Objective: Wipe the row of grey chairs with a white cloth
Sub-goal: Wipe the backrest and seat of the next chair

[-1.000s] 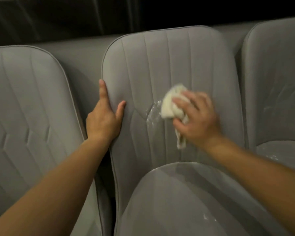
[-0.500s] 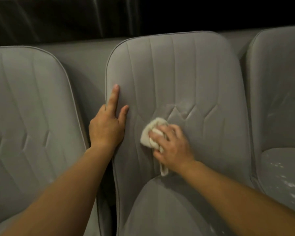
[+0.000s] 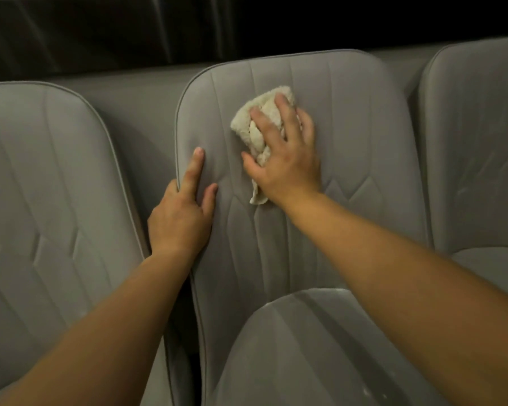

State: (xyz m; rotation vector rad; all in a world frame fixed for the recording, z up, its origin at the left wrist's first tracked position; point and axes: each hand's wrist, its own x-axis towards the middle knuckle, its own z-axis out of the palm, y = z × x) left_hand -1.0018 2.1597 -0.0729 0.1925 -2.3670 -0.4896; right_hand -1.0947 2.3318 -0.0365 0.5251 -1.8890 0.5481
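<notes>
Three grey padded chairs stand side by side. On the upper backrest of the middle chair [image 3: 349, 118], my right hand [image 3: 288, 159] holds a bunched white cloth [image 3: 242, 124] and presses it against the fabric. A tail of the cloth hangs below my palm. My left hand [image 3: 179, 221] grips the left edge of the same backrest, with forefinger and thumb on the front and the other fingers hidden behind the edge.
The left chair [image 3: 41, 186] and the right chair [image 3: 475, 142] flank the middle one with narrow gaps between them. The middle chair's seat [image 3: 305, 347] lies below my right forearm. A dark wall [image 3: 188, 24] runs behind the row.
My right hand has carried the cloth from the lower backrest up to its upper part. The left hand has kept its hold on the left edge.
</notes>
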